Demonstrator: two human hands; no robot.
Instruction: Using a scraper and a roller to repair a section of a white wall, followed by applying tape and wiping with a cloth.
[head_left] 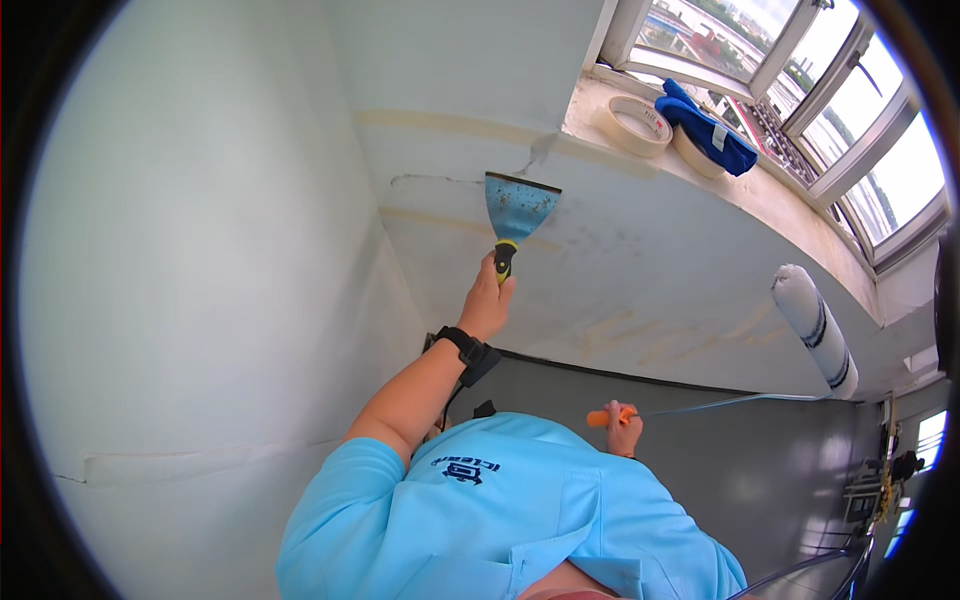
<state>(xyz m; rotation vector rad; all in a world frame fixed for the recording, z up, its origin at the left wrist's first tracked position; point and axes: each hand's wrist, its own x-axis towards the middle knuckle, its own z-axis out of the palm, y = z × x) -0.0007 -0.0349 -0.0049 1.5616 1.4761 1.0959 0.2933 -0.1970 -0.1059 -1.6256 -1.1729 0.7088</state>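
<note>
- Left hand [487, 300]: closed around the black-and-yellow handle of a broad-bladed putty knife [522, 212]. The grip sits low on the handle, presumably so that the full blade projects ahead of the fingers.
- Putty knife: raised in front of the white wall [620, 230], blade outward, its straight dark edge just beside a thin crack line [432, 178]. The flat face appears turned to the viewer, probably to keep the edge aligned with the surface. Contact between edge and wall cannot be determined.
- Right hand [625, 432]: closed on the orange grip of a paint roller [815, 330], held low near the torso. The wire frame [725, 403] extends sideways, which likely keeps the dark-banded white sleeve clear of shirt and blade.
- Windowsill [800, 220]: supports two rolls of masking tape, a front roll [622, 135] and a rear roll [695, 156], beneath the open window [705, 68]. A blue cloth item [737, 152] rests over the rear roll. The ledge probably serves as a shelf within reach while both hands are occupied.
- Wrist strap [470, 350]: black, fastened around the left wrist, clear of the handle.
</note>
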